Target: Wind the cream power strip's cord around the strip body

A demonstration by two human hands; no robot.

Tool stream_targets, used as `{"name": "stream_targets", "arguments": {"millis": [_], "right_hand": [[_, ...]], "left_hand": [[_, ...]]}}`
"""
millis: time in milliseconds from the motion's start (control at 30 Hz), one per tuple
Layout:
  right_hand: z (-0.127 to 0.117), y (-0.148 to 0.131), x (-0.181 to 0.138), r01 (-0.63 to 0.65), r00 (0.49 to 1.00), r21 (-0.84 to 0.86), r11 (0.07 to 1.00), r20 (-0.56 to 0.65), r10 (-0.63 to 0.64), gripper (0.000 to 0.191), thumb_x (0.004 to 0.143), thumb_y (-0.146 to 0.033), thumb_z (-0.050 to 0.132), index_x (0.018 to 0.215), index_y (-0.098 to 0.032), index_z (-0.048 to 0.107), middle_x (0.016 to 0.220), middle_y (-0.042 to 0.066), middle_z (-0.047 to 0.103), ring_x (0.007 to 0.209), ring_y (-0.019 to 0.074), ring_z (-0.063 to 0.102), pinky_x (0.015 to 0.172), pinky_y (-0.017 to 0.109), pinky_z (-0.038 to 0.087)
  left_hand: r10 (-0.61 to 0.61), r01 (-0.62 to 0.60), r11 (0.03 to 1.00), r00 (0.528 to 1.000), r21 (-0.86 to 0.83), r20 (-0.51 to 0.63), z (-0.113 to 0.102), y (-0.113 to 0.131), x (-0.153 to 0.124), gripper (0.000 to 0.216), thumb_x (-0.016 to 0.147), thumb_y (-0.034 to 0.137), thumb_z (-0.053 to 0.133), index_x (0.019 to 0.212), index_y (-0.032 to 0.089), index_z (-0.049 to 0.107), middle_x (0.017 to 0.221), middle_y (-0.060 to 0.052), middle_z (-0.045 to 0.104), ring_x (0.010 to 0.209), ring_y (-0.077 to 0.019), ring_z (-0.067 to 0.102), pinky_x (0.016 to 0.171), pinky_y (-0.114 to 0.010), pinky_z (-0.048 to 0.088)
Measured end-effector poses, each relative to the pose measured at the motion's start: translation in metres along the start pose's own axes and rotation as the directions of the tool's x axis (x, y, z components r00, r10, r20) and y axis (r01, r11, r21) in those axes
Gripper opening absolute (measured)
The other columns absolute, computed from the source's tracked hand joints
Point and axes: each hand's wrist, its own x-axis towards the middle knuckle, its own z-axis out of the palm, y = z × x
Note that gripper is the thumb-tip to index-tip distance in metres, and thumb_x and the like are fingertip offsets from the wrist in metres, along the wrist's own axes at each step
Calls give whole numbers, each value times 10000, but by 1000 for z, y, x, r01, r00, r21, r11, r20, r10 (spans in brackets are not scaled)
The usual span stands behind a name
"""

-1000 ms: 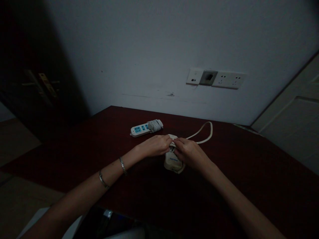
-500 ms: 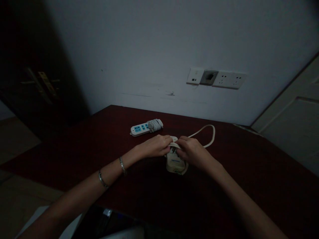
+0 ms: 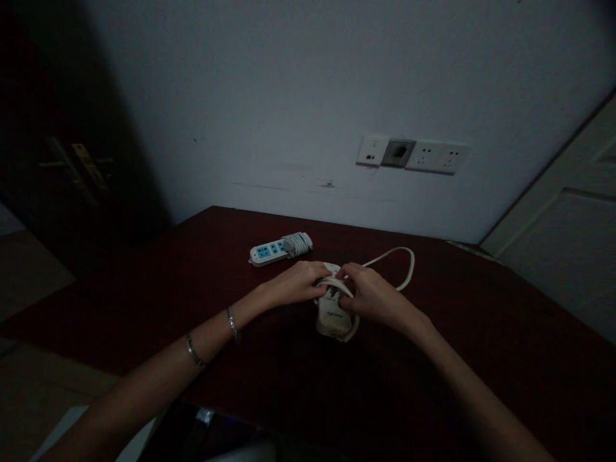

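Now the left hand (image 3: 301,282) lies curled over the far end of a cream strip (image 3: 332,316), fingers closed and pinning it down. The right hand (image 3: 373,298), at 3 o'clock of it, pinches the cord (image 3: 409,269) where it crosses the strip's top. The strip lies flat mid-table, just before the person. It looks like a short, rounded block with a dark label on its face, and its cord bows out in a loose loop toward 1 o'clock. I judge that the stiff loop could spring off the body if the pinch eases, or the strip could skid on the smooth table (image 3: 481,333). A blue strip (image 3: 272,249) with a wound cord lies at 10 o'clock. Wall sockets (image 3: 414,156) sit at 12 o'clock.
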Motion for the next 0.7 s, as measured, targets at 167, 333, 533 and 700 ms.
{"name": "stream_targets", "arguments": {"millis": [167, 333, 533, 700], "right_hand": [[7, -2, 1, 9, 999, 10, 1000, -39, -9, 247, 656, -99, 534, 900, -140, 544, 917, 71, 546, 733, 146, 520, 640, 263, 382], [9, -5, 1, 74, 996, -8, 997, -51, -74, 244, 662, -106, 530, 903, -133, 556, 911, 76, 552, 755, 153, 509, 685, 280, 385], [7, -11, -2, -6, 999, -79, 997, -53, 2, 330, 664, -174, 543, 994, -157, 542, 986, 73, 567, 766, 165, 533, 625, 275, 361], [10, -12, -2, -18, 998, -139, 990, -63, 10, 370, 700, -176, 516, 1070, -170, 527, 1029, 76, 573, 817, 185, 559, 653, 285, 368]], "left_hand": [[-3, -12, 984, 997, 179, 79, -4, 5, -1, 206, 874, 202, 442, 997, 110, 580, 962, -80, 590, 805, -154, 591, 698, -259, 457], [38, -85, 903, 992, 420, 117, -4, 9, -2, 243, 898, 240, 390, 979, 88, 562, 903, -95, 593, 710, -163, 591, 580, -266, 447], [93, -126, 855, 992, 502, 90, -1, 6, -3, 201, 894, 233, 393, 908, 97, 540, 848, -88, 591, 685, -165, 584, 513, -260, 417], [109, -135, 889, 990, 438, 84, -5, 2, -3, 185, 887, 227, 407, 878, 98, 539, 826, -88, 588, 697, -162, 574, 567, -264, 430]]}}
